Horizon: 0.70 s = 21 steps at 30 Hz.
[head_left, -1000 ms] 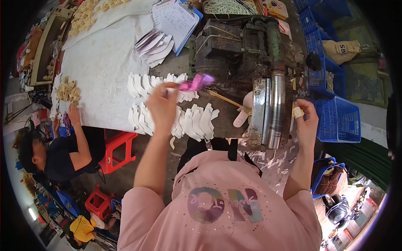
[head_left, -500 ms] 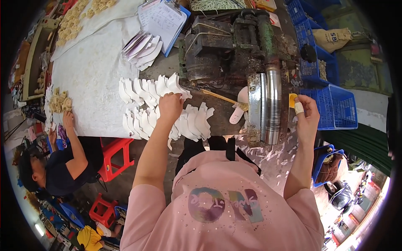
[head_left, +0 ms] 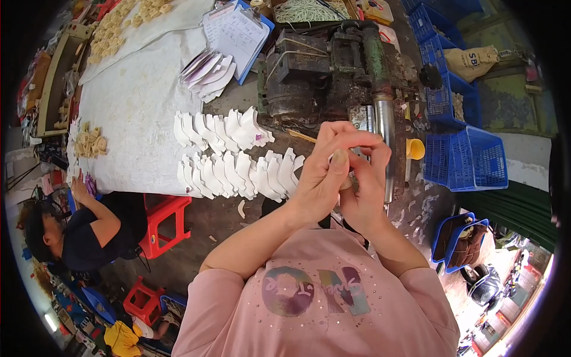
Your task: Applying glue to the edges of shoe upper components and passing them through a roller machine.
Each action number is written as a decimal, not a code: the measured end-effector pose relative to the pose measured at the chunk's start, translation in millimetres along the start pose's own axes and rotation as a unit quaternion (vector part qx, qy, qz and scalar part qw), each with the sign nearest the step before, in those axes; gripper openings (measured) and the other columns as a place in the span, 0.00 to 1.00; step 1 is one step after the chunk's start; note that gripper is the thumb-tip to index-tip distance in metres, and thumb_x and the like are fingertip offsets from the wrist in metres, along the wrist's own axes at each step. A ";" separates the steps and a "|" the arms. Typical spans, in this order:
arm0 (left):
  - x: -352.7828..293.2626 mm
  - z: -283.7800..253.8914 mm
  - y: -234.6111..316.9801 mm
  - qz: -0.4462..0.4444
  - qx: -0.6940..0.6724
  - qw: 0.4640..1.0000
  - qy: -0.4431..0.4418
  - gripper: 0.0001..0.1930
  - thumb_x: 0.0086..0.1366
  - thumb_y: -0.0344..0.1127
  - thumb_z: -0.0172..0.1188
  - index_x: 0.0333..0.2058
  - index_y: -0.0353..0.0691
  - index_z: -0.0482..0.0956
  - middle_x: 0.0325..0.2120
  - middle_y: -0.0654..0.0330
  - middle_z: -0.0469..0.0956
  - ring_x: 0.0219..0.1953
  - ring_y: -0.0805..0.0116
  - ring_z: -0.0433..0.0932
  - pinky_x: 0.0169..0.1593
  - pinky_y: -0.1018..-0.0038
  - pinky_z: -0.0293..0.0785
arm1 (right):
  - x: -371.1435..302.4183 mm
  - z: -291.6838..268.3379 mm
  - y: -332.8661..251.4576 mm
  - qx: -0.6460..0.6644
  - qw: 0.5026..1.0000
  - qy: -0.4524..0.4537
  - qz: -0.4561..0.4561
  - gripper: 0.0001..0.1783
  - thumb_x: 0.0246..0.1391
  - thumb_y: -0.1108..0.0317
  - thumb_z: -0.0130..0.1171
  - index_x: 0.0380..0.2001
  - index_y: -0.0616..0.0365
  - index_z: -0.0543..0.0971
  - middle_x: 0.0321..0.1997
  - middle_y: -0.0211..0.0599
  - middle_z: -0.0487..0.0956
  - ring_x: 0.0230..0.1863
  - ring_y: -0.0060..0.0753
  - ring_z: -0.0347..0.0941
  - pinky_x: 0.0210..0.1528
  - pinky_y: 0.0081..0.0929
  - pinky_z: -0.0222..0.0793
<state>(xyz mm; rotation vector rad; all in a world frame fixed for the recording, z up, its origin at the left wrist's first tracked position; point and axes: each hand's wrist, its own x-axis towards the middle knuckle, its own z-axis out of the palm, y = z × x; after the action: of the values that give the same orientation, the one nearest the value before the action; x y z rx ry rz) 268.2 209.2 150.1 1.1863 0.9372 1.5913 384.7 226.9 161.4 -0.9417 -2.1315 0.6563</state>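
Note:
My left hand point(head_left: 321, 181) and my right hand point(head_left: 367, 178) are pressed together at chest height, fingertips pinching a small pale piece point(head_left: 345, 182) that is mostly hidden between them. They hover in front of a grimy dark machine point(head_left: 321, 65), just left of its upright metal roller point(head_left: 387, 134). To the left of my hands, two rows of white curved pieces point(head_left: 238, 172) lie overlapping on the table edge; one in the upper row carries a pink mark point(head_left: 259, 137).
A white cloth point(head_left: 134, 101) covers the table, with tan pieces point(head_left: 89, 143), a fan of cards point(head_left: 205, 68) and a clipboard point(head_left: 238, 33). A yellow cup point(head_left: 414, 149) and blue crates point(head_left: 470, 157) stand right. Another person point(head_left: 89, 232) sits at left by a red stool point(head_left: 163, 223).
My left hand set the pink-marked white piece down on the rows, then came back to the right. My right hand drew in from the roller, and both hands now meet.

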 end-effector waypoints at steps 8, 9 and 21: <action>2.6 24.3 -1.0 0.043 0.050 0.996 0.059 0.25 0.71 0.50 0.33 0.44 0.36 0.72 0.36 0.59 0.66 0.37 0.71 0.64 0.42 0.75 0.62 | -8.1 3.5 10.3 0.030 0.993 0.113 -0.001 0.10 0.44 0.76 0.60 0.33 0.57 0.75 0.48 0.46 0.67 0.48 0.44 0.60 0.48 0.37 0.55; 2.4 25.3 -0.9 0.038 0.062 0.995 0.062 0.25 0.71 0.50 0.33 0.43 0.36 0.72 0.36 0.59 0.66 0.37 0.71 0.64 0.42 0.75 0.63 | -7.7 1.9 10.5 0.030 0.993 0.110 0.000 0.08 0.45 0.76 0.59 0.31 0.58 0.74 0.47 0.46 0.68 0.47 0.44 0.60 0.48 0.38 0.55; 1.1 37.7 4.6 -0.167 -0.025 0.982 0.086 0.15 0.69 0.42 0.44 0.33 0.35 0.71 0.26 0.63 0.72 0.29 0.78 0.67 0.35 0.80 0.66 | -13.8 -6.1 20.8 0.040 0.995 0.094 0.011 0.09 0.42 0.78 0.55 0.28 0.57 0.67 0.39 0.45 0.66 0.40 0.43 0.59 0.42 0.39 0.52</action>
<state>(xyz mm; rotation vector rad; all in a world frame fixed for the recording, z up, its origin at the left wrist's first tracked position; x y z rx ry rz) 303.5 210.8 164.1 0.8156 1.1349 1.4499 404.9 229.7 145.7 -0.9450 -1.9174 0.6328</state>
